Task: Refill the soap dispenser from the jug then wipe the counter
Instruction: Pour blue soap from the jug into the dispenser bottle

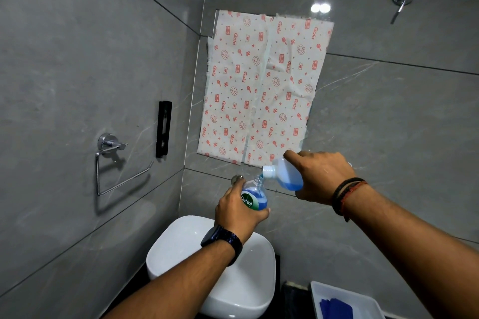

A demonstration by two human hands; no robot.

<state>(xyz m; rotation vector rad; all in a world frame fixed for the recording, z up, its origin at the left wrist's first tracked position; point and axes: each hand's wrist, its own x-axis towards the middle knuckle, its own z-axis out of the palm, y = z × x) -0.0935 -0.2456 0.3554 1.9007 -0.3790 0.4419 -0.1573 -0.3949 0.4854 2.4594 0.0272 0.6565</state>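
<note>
Above a white basin (pixel 181 246), the left hand (pixel 237 212) has its grip wrapped round a Dettol dispenser (pixel 255 195), part full of blue soap. The right hand (pixel 321 176) has its grip clamped on a tilted jug (pixel 286 176), spout at the dispenser's open mouth. A blue cloth (pixel 335 308) lies in a tray (pixel 318 292), lower right.

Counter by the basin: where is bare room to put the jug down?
One dark strip of counter lies bare between the basin and the tray. A thin sliver shows left of the basin. The tray holds a blue cloth. Above the basin it is crowded: left hand with dispenser, right hand with jug.
</note>
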